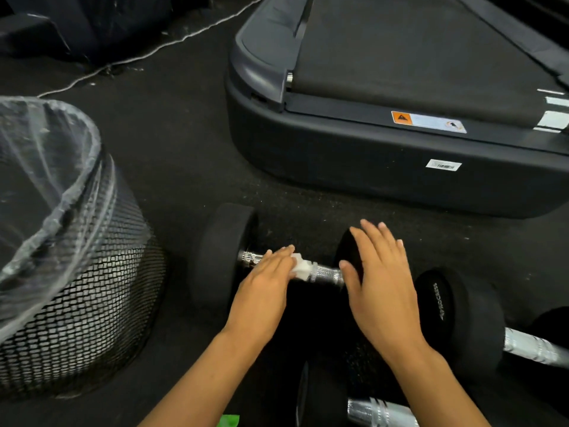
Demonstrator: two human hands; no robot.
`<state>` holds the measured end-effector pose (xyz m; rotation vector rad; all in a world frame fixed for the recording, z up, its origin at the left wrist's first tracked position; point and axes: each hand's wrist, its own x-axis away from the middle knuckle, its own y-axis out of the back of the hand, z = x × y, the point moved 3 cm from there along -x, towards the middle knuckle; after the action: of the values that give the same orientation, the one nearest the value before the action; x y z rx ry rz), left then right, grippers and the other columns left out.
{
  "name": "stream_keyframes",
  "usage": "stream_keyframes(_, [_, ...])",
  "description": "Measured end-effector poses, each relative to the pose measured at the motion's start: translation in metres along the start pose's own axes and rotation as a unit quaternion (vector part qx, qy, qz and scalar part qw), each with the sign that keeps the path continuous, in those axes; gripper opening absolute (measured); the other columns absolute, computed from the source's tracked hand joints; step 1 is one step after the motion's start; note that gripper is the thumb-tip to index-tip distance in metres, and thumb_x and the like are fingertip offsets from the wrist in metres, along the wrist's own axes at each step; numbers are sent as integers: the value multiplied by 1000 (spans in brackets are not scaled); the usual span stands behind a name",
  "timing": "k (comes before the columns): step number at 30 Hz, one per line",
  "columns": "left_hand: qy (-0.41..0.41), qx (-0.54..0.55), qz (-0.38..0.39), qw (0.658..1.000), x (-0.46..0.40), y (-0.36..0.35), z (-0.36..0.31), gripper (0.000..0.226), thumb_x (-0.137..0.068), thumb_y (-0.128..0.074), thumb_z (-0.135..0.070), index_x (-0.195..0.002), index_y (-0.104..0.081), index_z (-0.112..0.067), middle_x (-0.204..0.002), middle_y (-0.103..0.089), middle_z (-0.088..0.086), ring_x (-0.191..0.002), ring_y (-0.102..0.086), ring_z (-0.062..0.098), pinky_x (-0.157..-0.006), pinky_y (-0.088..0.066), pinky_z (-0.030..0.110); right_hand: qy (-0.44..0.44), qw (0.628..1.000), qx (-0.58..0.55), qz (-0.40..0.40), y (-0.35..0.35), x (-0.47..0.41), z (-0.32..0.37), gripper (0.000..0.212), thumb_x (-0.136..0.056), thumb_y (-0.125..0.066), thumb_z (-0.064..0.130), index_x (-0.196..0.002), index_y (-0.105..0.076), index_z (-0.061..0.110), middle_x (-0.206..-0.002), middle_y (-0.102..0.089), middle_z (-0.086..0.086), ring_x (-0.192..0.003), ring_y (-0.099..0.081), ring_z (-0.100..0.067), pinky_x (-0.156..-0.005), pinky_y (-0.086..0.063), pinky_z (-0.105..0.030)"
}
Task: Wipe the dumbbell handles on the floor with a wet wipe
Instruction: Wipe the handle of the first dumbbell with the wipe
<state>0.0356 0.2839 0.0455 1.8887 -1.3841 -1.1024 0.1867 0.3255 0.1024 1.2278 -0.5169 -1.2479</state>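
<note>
Dark rubber floor (191, 143) fills the view. The rear end of a black treadmill (385, 167) is seen top right, with an orange warning label (428, 121) on its deck edge. A black mesh bin (77, 303) lined with a clear plastic bag (40, 167) is placed at the left, just beside the nearest dumbbell. A thin pale cable (135, 55) is laid across the floor top left.

Three dumbbells are laid on the floor. The far dumbbell (221, 254) sits centre frame, chrome handle (326, 272) running left-right between two black heads. A second dumbbell (455, 309) lies to the right, near the first but contact cannot be told, its head printed with white lettering too small to read. A third dumbbell (369, 411) is cut off at the bottom edge.

Right hand (381, 282) — fingers straight and spread, laid over the right head of the far dumbbell, nothing gripped. Left hand (264, 288) — fingers extended flat, pressed on the white wet wipe (301, 268), which is bunched against the middle of the far dumbbell's handle. No curl of the grip round the bar is seen; the wipe is held by flat pressure.

A green scrap (229, 421) is visible at the bottom edge, unidentifiable.
</note>
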Motion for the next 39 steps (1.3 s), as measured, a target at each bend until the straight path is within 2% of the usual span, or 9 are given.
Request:
stream_keyframes(3, [-39,17,32,999,-7,-6,-7,34,-91,-55,-10,-125,-56,-12,-131,-55,6,-126,-47,18,-110,-21,26,5,998,65,11,-12,4,-5,48,-91,-35,31,-132,-47,9,-140,-45,-7,-134,-34,-23,-113,-12,-34])
stream_keyframes(5, [-53,-7,40,998,-11,-11,-2,35,-87,-55,-11,-121,-60,-15,-124,-61,6,-120,-53,18,-108,-26,27,5,997,78,-2,-13,4,-5,52,-89,-31,30,-134,-45,6,-140,-46,-9,-132,-37,-24,-111,-13,-33])
stream_keyframes(10, [-72,13,11,997,-6,-12,2,37,-83,-43,-16,-111,-67,-9,-113,-67,4,-109,-61,17,-101,-34,31,-18,995,90,-29,-14,4,-6,51,-88,-49,18,-134,-40,-3,-139,-45,-17,-132,-38,-30,-109,-23,-39])
stream_keyframes(16, [-72,33,-28,996,-2,-14,9,33,-80,-57,-11,-112,-67,-8,-114,-67,4,-111,-59,15,-103,-34,31,-16,991,128,-19,-15,3,-5,54,-87,-33,28,-130,-45,-3,-133,-50,-18,-128,-42,-32,-108,-28,-41])
stream_keyframes(21, [-71,67,34,995,-20,-14,0,32,-82,-50,-18,-106,-70,-8,-107,-70,5,-102,-64,16,-99,-39,29,-12,992,121,-31,-17,3,-6,54,-87,-31,28,-130,-46,-3,-133,-50,-18,-128,-43,-32,-108,-30,-43])
stream_keyframes(25, [-53,68,18,996,-9,-18,1,31,-82,-55,-15,-110,-68,-10,-113,-68,3,-108,-60,12,-103,-34,30,-14,993,115,-34,-17,3,-6,54,-87,-32,28,-130,-47,-2,-133,-50,-17,-128,-43,-31,-109,-29,-42])
stream_keyframes(29, [-68,56,52,995,-25,-16,-5,26,-82,-53,-18,-101,-70,-11,-99,-71,0,-92,-66,12,-100,-44,35,-17,993,115,-35,-17,6,-6,54,-87,-32,28,-130,-47,-1,-134,-50,-16,-129,-42,-30,-109,-27,-41])
stream_keyframes(33, [-51,27,31,998,-18,-15,-6,35,-86,-42,-29,-102,-70,-15,-99,-71,-4,-93,-64,8,-103,-38,27,-15,993,115,-29,-16,6,-6,55,-87,-32,29,-131,-46,0,-135,-49,-15,-130,-41,-29,-110,-27,-40])
stream_keyframes(39, [-48,-10,44,998,-28,-9,8,25,-82,-61,-8,-103,-70,-16,-97,-71,-2,-91,-66,15,-101,-35,27,-13,993,110,-29,-16,8,-7,54,-88,-34,29,-133,-44,1,-136,-48,-14,-131,-38,-27,-111,-23,-37])
